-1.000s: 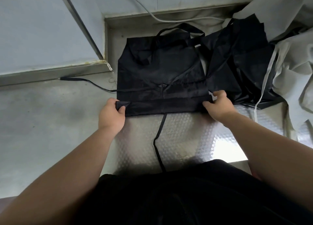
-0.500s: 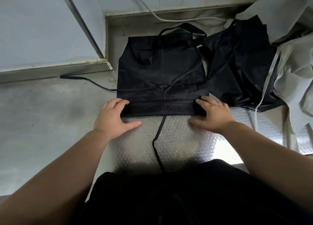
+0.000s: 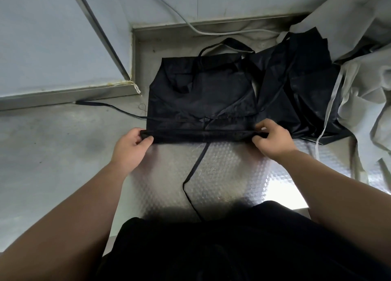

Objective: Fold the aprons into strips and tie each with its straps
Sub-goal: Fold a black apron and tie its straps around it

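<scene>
A plain workroom: stainless-steel bench (image 3: 53, 154), embossed metal sheet (image 3: 232, 175), black aprons (image 3: 201, 94), grey cloth (image 3: 370, 90).

Nothing readable for you here. No text, label, brand, number or sign is legible on the black apron (image 3: 203, 94), the grey cloth (image 3: 364, 103), the surface (image 3: 53, 145) or the wall (image 3: 42, 37).

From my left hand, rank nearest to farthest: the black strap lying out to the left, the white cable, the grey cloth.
1. Black strap, just beyond the left hand, leftward.
2. White cable, along the far wall.
3. Grey cloth, far right.
</scene>
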Available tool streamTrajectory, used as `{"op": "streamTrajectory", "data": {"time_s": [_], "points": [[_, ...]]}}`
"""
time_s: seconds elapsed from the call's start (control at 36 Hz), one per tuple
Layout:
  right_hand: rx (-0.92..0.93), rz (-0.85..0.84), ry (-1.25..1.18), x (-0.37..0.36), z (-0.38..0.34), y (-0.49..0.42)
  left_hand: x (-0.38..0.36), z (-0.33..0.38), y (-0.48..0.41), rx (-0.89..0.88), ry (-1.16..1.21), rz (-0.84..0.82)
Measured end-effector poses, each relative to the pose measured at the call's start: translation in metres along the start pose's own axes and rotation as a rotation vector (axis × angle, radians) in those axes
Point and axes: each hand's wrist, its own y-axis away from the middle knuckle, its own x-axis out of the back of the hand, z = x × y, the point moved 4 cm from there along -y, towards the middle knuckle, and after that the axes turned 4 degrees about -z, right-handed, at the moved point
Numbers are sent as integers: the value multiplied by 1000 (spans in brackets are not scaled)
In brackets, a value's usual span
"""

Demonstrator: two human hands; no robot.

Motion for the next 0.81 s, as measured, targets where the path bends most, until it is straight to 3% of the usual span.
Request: {"op": "streamTrajectory", "data": {"time_s": [0.25, 0.5, 0.56, 0.64, 0.69, 0.81], "points": [[-65, 29, -45, -6, 6, -1, -4, -9, -2, 42, -142, -17], [-76, 56, 207, -18, 5, -3, -3, -4, 1, 22, -349, 167], [-9, 105, 339, -16, 0, -2, -4, -2, 3, -39, -402, 215], [156, 104, 565, -20, -9, -1, -9, 6, 7, -338, -594, 218], [203, 39, 592, -25, -8, 0, -14, 7, 9, -482, -664, 187], [165, -107, 534, -26, -1, 4, -14, 7, 11, -392, -605, 47]]}}
